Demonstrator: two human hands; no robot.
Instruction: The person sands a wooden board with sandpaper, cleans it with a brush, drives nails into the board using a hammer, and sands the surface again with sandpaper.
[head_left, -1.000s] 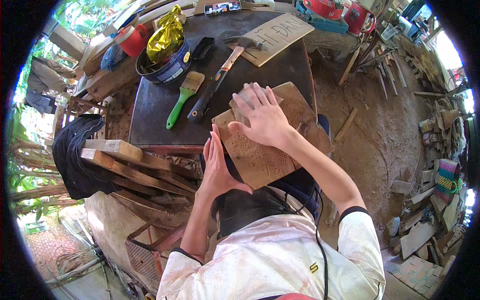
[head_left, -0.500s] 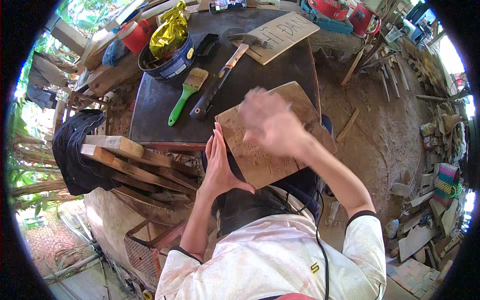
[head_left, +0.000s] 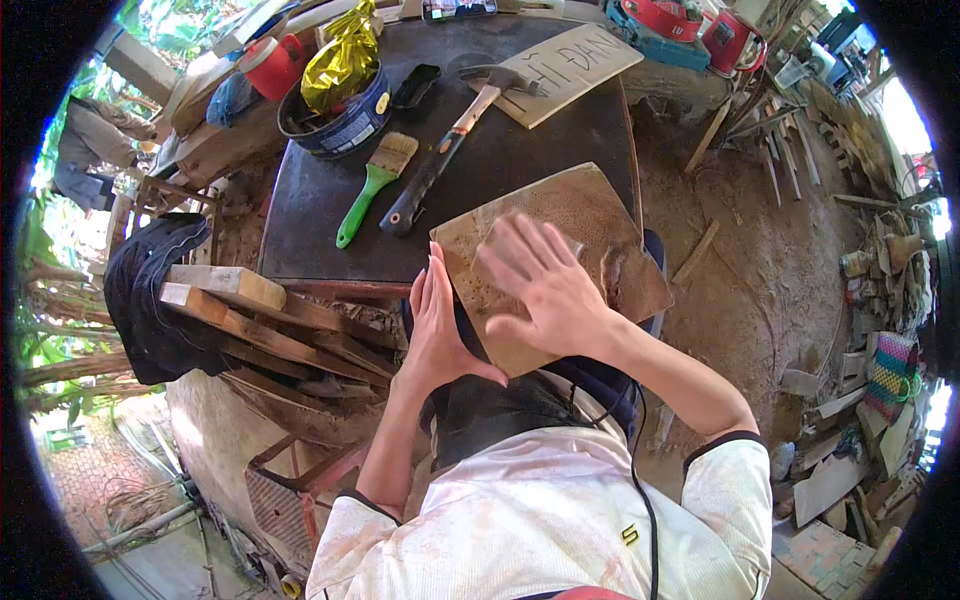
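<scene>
Fingers [head_left: 431, 297] of the left hand [head_left: 433, 345]: straight and together, tips at the left corner of the brown board [head_left: 607, 232]; thumb spread wide, its tip at the near corner. Right hand [head_left: 550, 300] lies palm down over the board's middle, fingers slightly apart and blurred on my feed, thumb out to the left. Pale edge visible just beside it; I cannot tell whether the fingers grip anything underneath. Board sits askew, its near part over the person's lap, its far part over the counter [head_left: 310, 225]. Dark rough patch noted on the board, right of the right hand.

Timber pieces [head_left: 222, 288] are stacked left of the lap. On the counter, I record a green-handled brush [head_left: 366, 203] and a hammer [head_left: 435, 172], side by side. Farther: blue tub [head_left: 350, 135] with gold foil [head_left: 340, 72], black tray [head_left: 416, 86], lettered board [head_left: 562, 98] under the hammer's head.
</scene>
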